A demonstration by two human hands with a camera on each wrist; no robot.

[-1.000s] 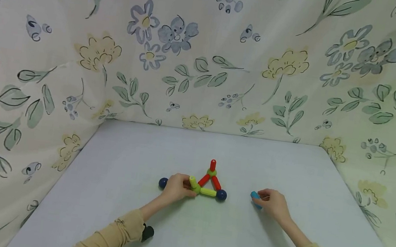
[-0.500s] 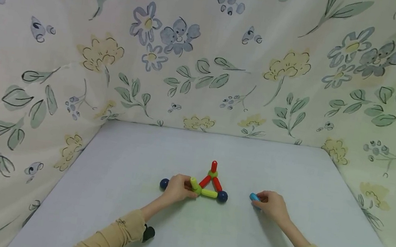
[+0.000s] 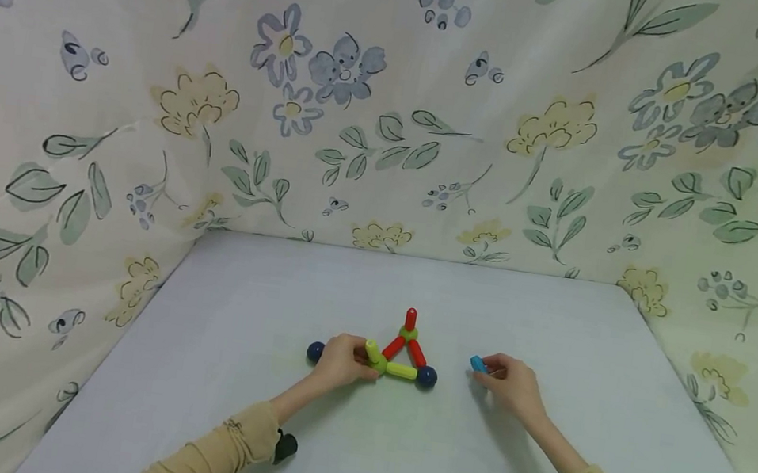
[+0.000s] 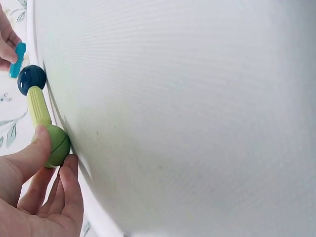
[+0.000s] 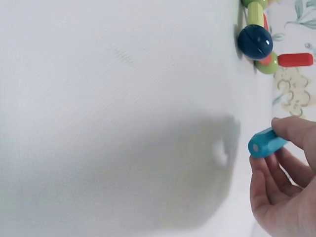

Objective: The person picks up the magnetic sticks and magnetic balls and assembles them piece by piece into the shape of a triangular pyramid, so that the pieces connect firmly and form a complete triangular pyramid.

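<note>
On the white table lies a triangle of rods and balls. My left hand (image 3: 339, 361) pinches its green ball (image 4: 59, 144) between thumb and fingers at the left corner. From that ball a yellow-green rod (image 3: 400, 370) runs to a dark blue ball (image 3: 427, 377). Two red rods (image 3: 417, 353) meet at the far green ball (image 3: 408, 334), and another red rod (image 3: 411, 319) stands up from it. A second yellow-green rod (image 3: 372, 351) rises beside my left fingers. To the right, my right hand (image 3: 513, 384) pinches a blue rod (image 5: 267, 142) above the table, one end facing the camera.
Another dark blue ball (image 3: 315, 352) shows just left of my left hand, partly hidden by it. The white table (image 3: 315, 284) ends at a flowered cloth (image 3: 390, 150) hanging behind and at both sides.
My right hand has moved slightly left and away from me with the blue rod, closer to the triangle. My left hand keeps its hold on the green ball.
</note>
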